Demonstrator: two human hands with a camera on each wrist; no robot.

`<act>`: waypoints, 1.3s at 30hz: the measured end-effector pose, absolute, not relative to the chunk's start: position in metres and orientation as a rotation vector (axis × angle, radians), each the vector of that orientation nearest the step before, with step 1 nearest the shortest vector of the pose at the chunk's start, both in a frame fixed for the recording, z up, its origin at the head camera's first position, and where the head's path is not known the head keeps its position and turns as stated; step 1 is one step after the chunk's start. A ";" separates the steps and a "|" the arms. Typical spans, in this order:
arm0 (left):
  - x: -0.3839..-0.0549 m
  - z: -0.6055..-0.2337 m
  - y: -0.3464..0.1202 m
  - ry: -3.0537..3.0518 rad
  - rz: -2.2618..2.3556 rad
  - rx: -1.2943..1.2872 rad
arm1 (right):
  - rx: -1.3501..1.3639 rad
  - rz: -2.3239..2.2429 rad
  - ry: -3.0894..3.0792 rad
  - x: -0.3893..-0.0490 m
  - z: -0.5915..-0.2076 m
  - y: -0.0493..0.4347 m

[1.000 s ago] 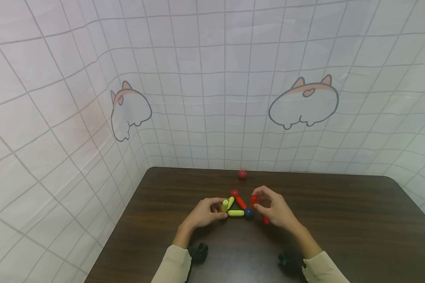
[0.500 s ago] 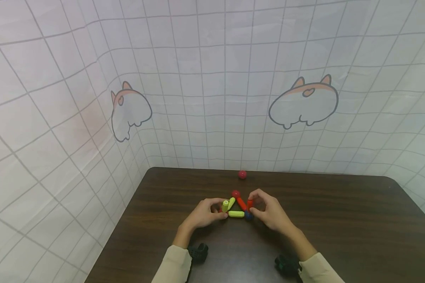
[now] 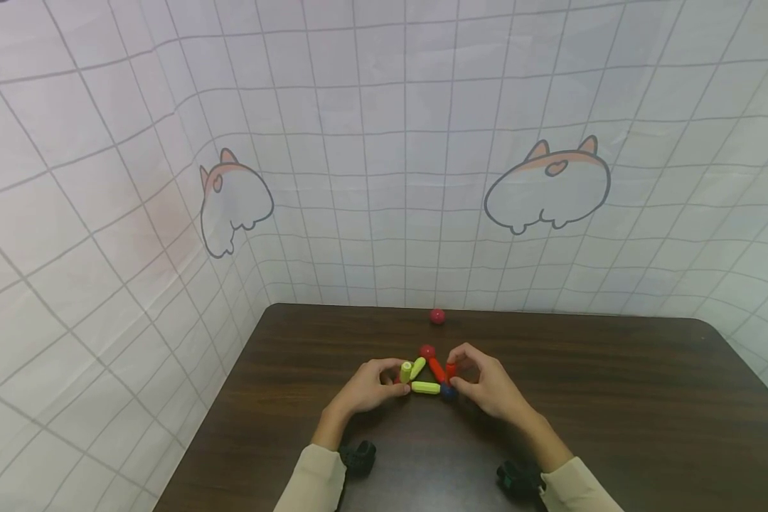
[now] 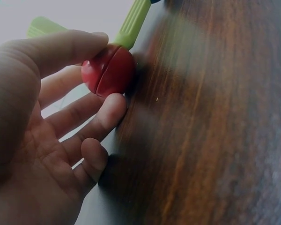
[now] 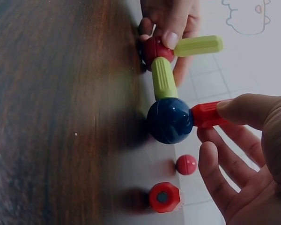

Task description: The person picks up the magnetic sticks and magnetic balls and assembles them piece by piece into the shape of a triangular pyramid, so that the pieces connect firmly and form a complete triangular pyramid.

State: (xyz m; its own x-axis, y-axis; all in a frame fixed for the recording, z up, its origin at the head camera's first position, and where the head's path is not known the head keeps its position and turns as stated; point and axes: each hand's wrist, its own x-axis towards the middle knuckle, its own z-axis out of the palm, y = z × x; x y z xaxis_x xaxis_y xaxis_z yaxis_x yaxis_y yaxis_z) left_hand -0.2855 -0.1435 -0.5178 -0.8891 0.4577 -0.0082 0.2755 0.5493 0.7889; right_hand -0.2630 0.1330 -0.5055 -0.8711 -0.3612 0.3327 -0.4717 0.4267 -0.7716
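With thumb and fingers my left hand (image 3: 370, 387) holds a red ball (image 4: 110, 70), the left corner of a triangle of rods and balls on the table. From this ball a yellow-green rod (image 3: 406, 372) stands upright. Another yellow-green rod (image 3: 426, 388) runs to a blue ball (image 5: 170, 120). My right hand (image 3: 489, 384) pinches a red rod (image 5: 207, 114), upright, its lower end touching the blue ball's top. The far corner is a second red ball (image 3: 427, 351), joined by a red rod (image 3: 436, 370) and a third yellow-green rod (image 3: 418, 367).
A loose red ball (image 3: 437, 316) lies near the back edge of the dark wooden table (image 3: 614, 398). The right wrist view also has a loose red rod (image 5: 164, 197), seen end-on. A white gridded cloth (image 3: 390, 178) hangs behind and to the left.
My right hand has moved left and slightly down, bringing the red rod onto the blue ball. The left hand keeps its hold on the red ball.
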 end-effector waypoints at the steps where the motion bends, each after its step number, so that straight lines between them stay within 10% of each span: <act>1: -0.286 -0.518 -0.144 2.574 1.255 0.621 | 0.753 1.441 -2.552 -0.263 -0.506 0.133; 39: -0.286 -0.520 -0.143 2.618 1.286 0.585 | 0.582 1.297 -2.915 -0.273 -0.496 0.182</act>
